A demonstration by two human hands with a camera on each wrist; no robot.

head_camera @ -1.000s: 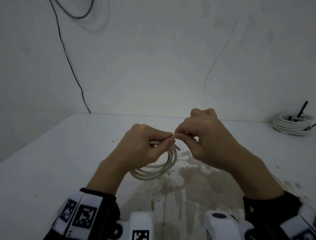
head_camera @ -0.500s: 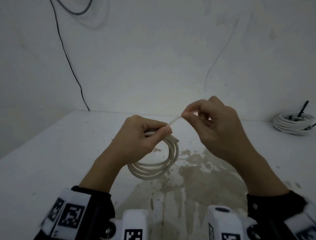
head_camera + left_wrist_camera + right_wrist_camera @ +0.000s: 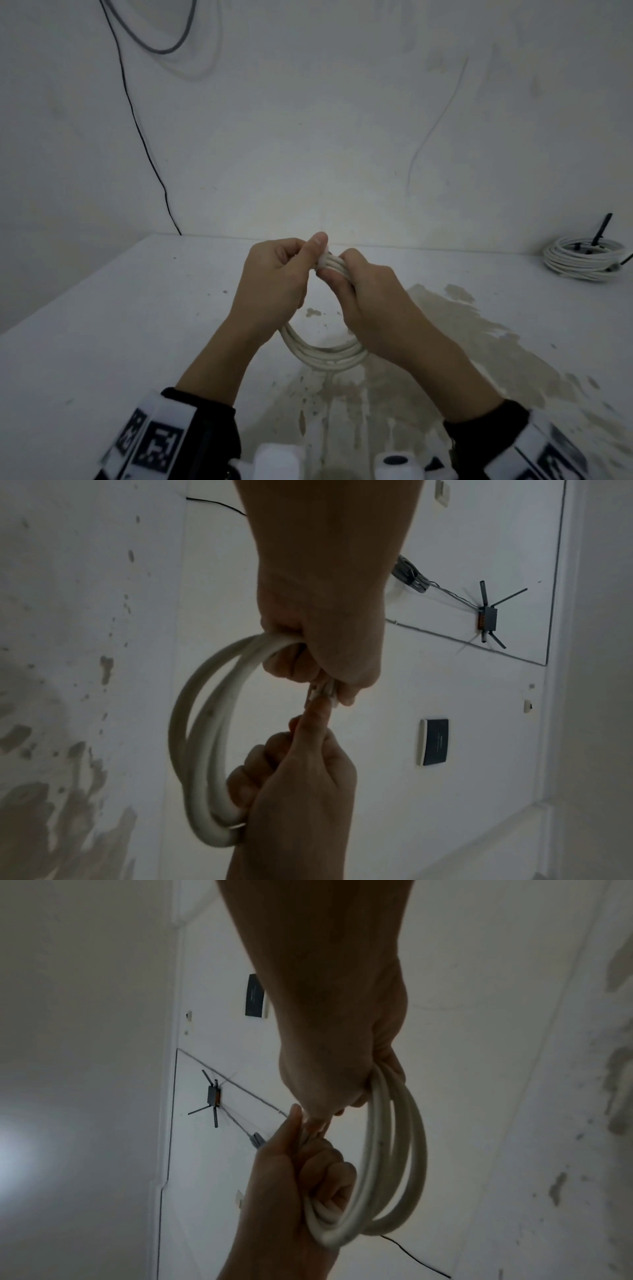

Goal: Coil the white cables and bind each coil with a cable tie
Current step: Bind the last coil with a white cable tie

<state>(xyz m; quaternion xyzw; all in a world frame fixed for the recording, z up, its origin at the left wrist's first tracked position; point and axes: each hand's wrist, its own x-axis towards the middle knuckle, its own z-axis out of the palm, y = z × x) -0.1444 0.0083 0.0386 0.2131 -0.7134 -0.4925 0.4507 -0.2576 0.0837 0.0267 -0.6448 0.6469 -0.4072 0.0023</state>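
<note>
I hold a coil of white cable (image 3: 325, 356) upright over the stained white table (image 3: 102, 342) with both hands. My left hand (image 3: 317, 257) grips the coil's top left, its thumb raised and pressing a small white cable tie (image 3: 322, 263) against the strands. My right hand (image 3: 337, 270) grips the top right, fingers curled round the strands. The left wrist view shows the left hand (image 3: 329, 693) pinching the tie (image 3: 323, 692) and the right hand (image 3: 291, 764) wrapped round the coil (image 3: 198, 710). Seen from the right wrist, the coil (image 3: 394, 1150) hangs between both fists.
A second coil of white cable (image 3: 585, 258) with black pieces lies at the table's far right by the wall. A thin black wire (image 3: 144, 137) runs down the wall at the back left. The table's left edge slants away at the left.
My right hand, which was pulling the tie's tail up and to the right, has come back down and taken hold of the coil. The coil now stands higher between both hands.
</note>
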